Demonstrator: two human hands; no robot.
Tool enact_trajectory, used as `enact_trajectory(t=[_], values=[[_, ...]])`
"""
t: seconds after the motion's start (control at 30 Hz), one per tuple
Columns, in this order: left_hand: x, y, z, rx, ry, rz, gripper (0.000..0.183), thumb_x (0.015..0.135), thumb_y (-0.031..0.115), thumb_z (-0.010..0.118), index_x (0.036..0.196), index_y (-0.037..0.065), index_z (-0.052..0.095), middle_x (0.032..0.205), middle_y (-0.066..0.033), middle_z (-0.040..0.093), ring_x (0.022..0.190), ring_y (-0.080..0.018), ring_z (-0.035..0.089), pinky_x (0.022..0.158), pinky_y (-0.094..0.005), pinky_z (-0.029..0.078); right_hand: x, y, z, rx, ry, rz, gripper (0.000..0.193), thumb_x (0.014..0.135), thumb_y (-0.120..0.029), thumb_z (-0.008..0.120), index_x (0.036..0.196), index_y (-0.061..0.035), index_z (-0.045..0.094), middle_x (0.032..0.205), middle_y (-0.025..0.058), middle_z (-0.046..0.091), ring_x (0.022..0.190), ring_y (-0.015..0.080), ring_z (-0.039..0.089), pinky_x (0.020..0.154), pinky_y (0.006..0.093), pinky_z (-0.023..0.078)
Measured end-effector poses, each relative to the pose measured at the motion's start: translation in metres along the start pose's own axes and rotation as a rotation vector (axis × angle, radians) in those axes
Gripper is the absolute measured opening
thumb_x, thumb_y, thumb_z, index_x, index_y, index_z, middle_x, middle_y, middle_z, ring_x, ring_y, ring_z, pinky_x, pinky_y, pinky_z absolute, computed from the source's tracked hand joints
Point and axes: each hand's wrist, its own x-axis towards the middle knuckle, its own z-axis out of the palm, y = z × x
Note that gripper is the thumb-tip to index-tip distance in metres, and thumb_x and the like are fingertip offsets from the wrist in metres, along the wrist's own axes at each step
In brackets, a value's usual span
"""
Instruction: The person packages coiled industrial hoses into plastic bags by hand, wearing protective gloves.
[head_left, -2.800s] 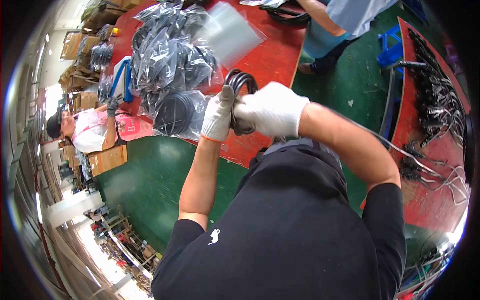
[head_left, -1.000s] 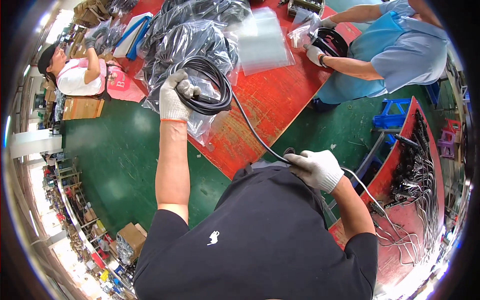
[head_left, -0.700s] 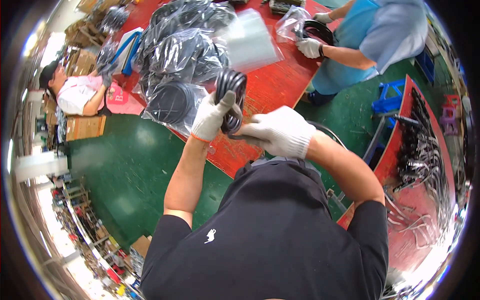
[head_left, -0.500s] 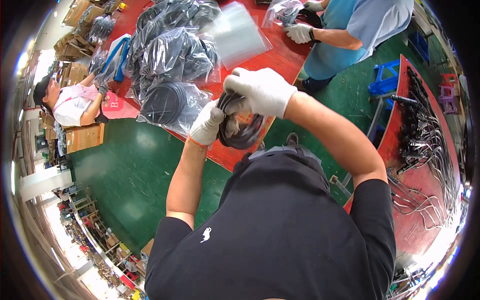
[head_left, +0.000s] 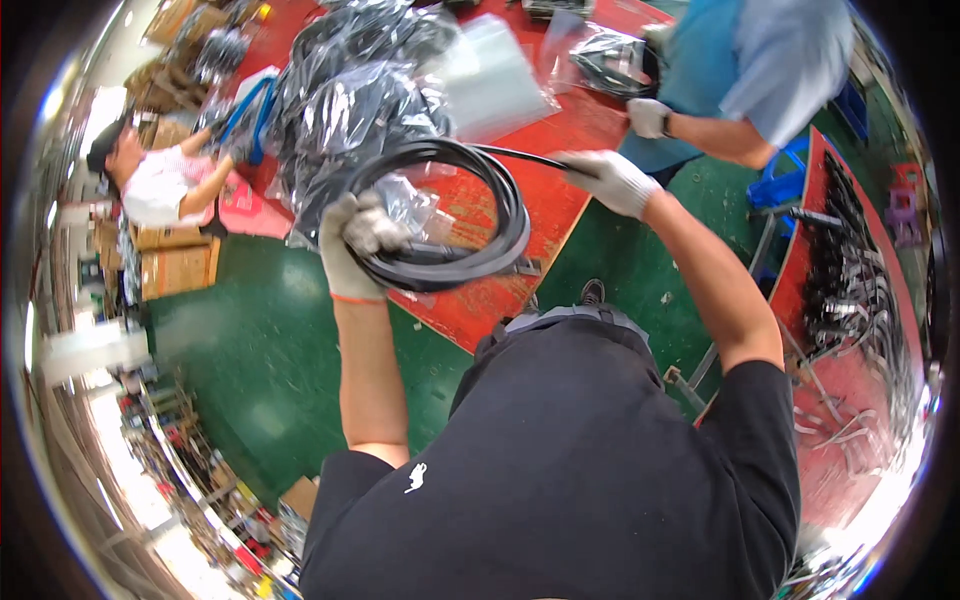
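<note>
A coil of black cable [head_left: 512, 225] hangs over the near part of the red table, several loops thick. My left hand [head_left: 360, 235], in a whitish work glove with an orange cuff edge, is closed round the coil's left side. In a matching glove, my right hand [head_left: 610, 182] is closed on a length of the same cable that runs out from the top of the coil to the right. Just beyond the coil, clear plastic bags of coiled black cable [head_left: 345, 100] lie heaped. Flat clear plastic bags [head_left: 495, 80] are stacked beside that heap.
A gloved co-worker in blue [head_left: 715, 90] stands at the table's right edge by a bagged cable [head_left: 605, 60]. Another person [head_left: 160, 175] is at the left. A second red table [head_left: 850, 400] with cables and a blue stool [head_left: 780, 180] stand to the right.
My hands have moved apart, the right one drawing a length of cable rightward. The coil has opened into a wider ring. The co-worker's bagged cable now lies on the table.
</note>
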Motion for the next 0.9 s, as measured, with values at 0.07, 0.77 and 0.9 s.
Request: enact_trajectory(t=[0.07, 0.77, 0.9], values=[[-0.001, 0.024, -0.012, -0.065, 0.085, 0.164, 0.021, 0.097, 0.022, 0.072, 0.086, 0.009, 0.059, 0.059, 0.0119, 0.036, 0.049, -0.0059, 0.037, 0.062, -0.0297, 0.04, -0.075, 0.024, 0.008, 0.068, -0.003, 0.213, 0.037, 0.105, -0.014, 0.064, 0.141, -0.0055, 0.065, 0.126, 0.0214, 0.074, 0.115, 0.034, 0.072, 0.101, 0.0377, 0.054], [0.087, -0.094, 0.004, 0.393, 0.216, -0.013, 0.076, 0.099, 0.079, 0.048, 0.111, 0.007, 0.069, 0.09, -0.0063, 0.071, 0.073, -0.0186, 0.07, 0.068, -0.0371, 0.062, 0.017, -0.173, -0.007, -0.594, -0.09, -0.345, 0.014, 0.093, -0.025, 0.071, 0.1, -0.0137, 0.07, 0.088, 0.0098, 0.067, 0.075, 0.0317, 0.072, 0.061, 0.0479, 0.055], [0.076, -0.105, 0.021, 0.526, 0.268, -0.127, 0.103, 0.094, 0.093, 0.031, 0.123, 0.002, 0.07, 0.107, -0.0136, 0.075, 0.097, -0.0251, 0.074, 0.08, -0.0392, 0.063, 0.043, -0.179, -0.01, -0.485, -0.184, -0.333, 0.02, 0.093, -0.03, 0.074, 0.108, -0.0169, 0.075, 0.097, 0.0061, 0.071, 0.084, 0.0329, 0.072, 0.073, 0.0458, 0.058]])
